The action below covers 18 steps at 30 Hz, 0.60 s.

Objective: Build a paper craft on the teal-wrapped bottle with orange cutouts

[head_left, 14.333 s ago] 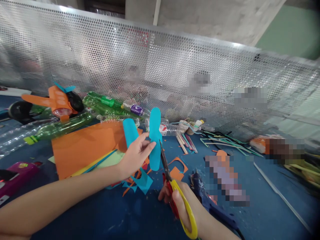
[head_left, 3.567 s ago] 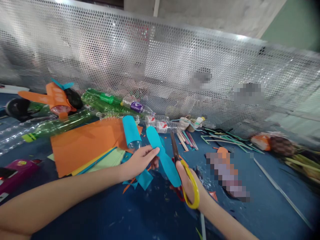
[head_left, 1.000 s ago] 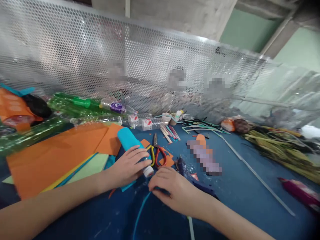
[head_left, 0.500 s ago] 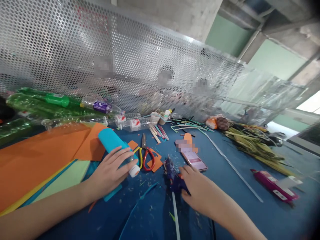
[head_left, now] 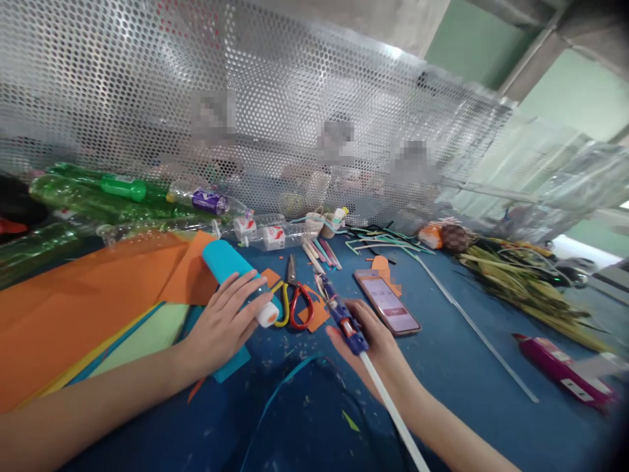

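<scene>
My left hand (head_left: 228, 318) lies over a plastic bottle wrapped in bright blue paper (head_left: 223, 257), fingers curved round its neck end. The bottle's white cap (head_left: 268, 314) pokes out beside my fingertips. In my right hand (head_left: 378, 341) is a dark blue glue gun (head_left: 344, 318), gripped with its nozzle pointing away from me. A long white glue stick (head_left: 393, 406) sticks out of its back end. Between my hands, scissors (head_left: 299, 305) with a red and a yellow handle rest on orange paper scraps (head_left: 317, 314).
Orange sheets (head_left: 98, 295) lie at left over other coloured paper. Green bottles (head_left: 93, 200) and clear bottles (head_left: 280, 235) line a perforated metal screen (head_left: 275, 98). A phone (head_left: 388, 301), dried leaves (head_left: 521, 285) and a magenta glue gun (head_left: 560, 370) are at right. People show behind the screen.
My right hand has closed round the blue glue gun and lifted it off the table, its nozzle now further up and left. My left hand stays on the wrapped bottle.
</scene>
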### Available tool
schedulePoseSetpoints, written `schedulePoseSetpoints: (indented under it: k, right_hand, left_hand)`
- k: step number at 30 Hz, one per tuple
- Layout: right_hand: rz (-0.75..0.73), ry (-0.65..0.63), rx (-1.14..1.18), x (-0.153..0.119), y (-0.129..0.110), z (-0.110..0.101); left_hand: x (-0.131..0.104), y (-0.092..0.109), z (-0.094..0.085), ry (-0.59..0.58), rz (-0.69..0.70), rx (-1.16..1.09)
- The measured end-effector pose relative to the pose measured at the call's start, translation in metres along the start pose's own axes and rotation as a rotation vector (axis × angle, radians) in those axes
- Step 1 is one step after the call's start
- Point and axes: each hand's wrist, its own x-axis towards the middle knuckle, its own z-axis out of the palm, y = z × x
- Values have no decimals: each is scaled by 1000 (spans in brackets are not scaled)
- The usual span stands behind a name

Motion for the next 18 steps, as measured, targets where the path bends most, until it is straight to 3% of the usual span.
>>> schedulePoseSetpoints:
  k: [3, 5, 8, 13, 18]
  right_hand:
    - [126, -18, 254, -10, -3, 23]
    - [122, -78, 381, -18, -1, 32]
    - [-68, -83, 353, -27, 7, 35]
    - [-479, -17, 82, -31, 16, 29]
    - [-637, 38, -10, -25, 4, 27]
  left_hand:
    - [0, 1, -3, -4, -11, -17]
    - [0, 1, -5, 7, -12, -28]
    - [0, 0, -6, 17, 8, -46]
    - [0, -1, -3, 77, 39, -50]
    - [-1, -2, -3, 90, 47, -40]
